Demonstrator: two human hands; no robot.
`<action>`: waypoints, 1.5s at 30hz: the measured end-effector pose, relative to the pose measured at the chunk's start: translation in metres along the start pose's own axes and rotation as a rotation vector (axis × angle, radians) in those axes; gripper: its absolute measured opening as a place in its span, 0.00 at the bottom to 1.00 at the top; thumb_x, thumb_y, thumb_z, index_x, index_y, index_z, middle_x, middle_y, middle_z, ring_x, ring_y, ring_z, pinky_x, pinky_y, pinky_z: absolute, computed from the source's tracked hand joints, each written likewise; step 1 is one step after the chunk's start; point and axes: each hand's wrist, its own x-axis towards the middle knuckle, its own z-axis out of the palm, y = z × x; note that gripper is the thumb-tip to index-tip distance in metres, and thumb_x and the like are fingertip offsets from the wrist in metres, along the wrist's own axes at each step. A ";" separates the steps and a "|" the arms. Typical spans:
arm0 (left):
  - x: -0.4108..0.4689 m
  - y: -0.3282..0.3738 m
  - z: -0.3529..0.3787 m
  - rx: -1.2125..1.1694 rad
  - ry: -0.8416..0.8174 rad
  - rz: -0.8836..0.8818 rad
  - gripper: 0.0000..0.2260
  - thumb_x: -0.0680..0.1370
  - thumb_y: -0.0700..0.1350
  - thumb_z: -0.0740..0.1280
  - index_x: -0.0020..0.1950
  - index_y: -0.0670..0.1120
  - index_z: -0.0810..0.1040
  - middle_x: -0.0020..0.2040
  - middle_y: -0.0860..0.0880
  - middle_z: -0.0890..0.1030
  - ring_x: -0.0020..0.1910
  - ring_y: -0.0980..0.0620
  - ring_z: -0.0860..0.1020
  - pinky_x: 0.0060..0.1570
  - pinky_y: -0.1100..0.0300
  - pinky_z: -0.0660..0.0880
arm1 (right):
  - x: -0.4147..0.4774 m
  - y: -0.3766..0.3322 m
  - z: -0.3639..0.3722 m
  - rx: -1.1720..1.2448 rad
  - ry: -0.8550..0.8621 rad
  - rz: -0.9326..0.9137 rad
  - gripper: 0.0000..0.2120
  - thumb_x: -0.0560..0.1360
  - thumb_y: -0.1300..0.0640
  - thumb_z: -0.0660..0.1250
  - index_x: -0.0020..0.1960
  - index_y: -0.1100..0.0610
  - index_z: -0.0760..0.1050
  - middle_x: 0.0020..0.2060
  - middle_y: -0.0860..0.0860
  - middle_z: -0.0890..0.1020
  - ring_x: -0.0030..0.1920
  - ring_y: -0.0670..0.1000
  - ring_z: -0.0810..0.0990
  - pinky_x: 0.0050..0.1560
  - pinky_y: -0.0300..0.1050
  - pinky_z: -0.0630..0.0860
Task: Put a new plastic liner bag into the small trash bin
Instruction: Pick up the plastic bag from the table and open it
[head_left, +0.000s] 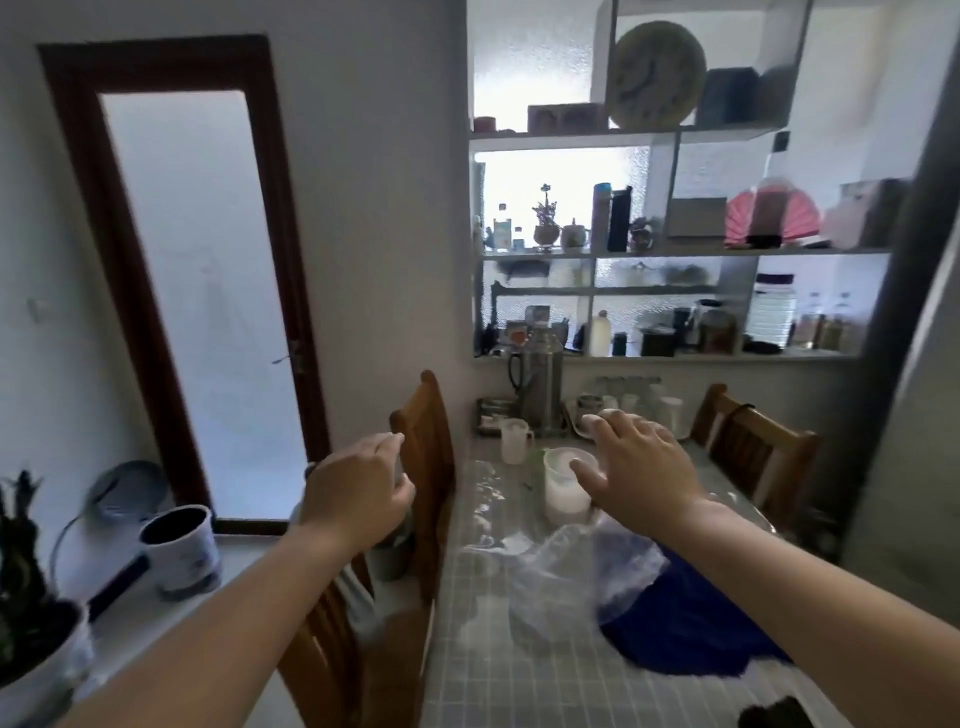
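Note:
A small white bin (563, 491) stands on the checked table (545, 686), beside a wooden chair. A crumpled clear plastic bag (550, 582) lies on the table in front of it, partly over a blue sheet or bag (691, 623). My right hand (641, 467) hovers just above and right of the bin, fingers spread, holding nothing. My left hand (358, 493) floats left of the table next to the chair back (428, 441). Its fingers are curled in, and I see nothing in them.
A steel thermos (540, 384), a measuring jug (514, 439) and several cups stand at the table's far end. A second chair (753, 447) is on the right. Plant pots (179, 551) sit at the left by a glass door. Shelves are above.

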 end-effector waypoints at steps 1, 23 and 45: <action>0.005 0.001 0.011 -0.004 -0.007 0.013 0.24 0.75 0.52 0.62 0.70 0.48 0.68 0.69 0.49 0.73 0.64 0.49 0.73 0.58 0.56 0.72 | -0.001 0.007 0.001 -0.013 -0.008 0.014 0.26 0.76 0.40 0.57 0.69 0.54 0.64 0.66 0.52 0.72 0.66 0.54 0.70 0.66 0.51 0.64; 0.162 0.013 0.322 -0.144 -0.572 0.489 0.22 0.75 0.55 0.60 0.68 0.49 0.66 0.64 0.50 0.74 0.56 0.48 0.76 0.43 0.55 0.75 | 0.020 0.021 0.260 -0.004 -0.438 0.530 0.28 0.76 0.40 0.56 0.70 0.56 0.64 0.66 0.53 0.72 0.64 0.54 0.70 0.63 0.49 0.69; 0.105 0.001 0.381 -0.547 -0.724 0.458 0.10 0.80 0.51 0.56 0.49 0.52 0.76 0.49 0.53 0.78 0.42 0.55 0.76 0.42 0.55 0.76 | -0.022 -0.017 0.317 0.051 -0.432 0.537 0.06 0.76 0.57 0.60 0.48 0.54 0.76 0.47 0.49 0.79 0.50 0.52 0.75 0.52 0.45 0.66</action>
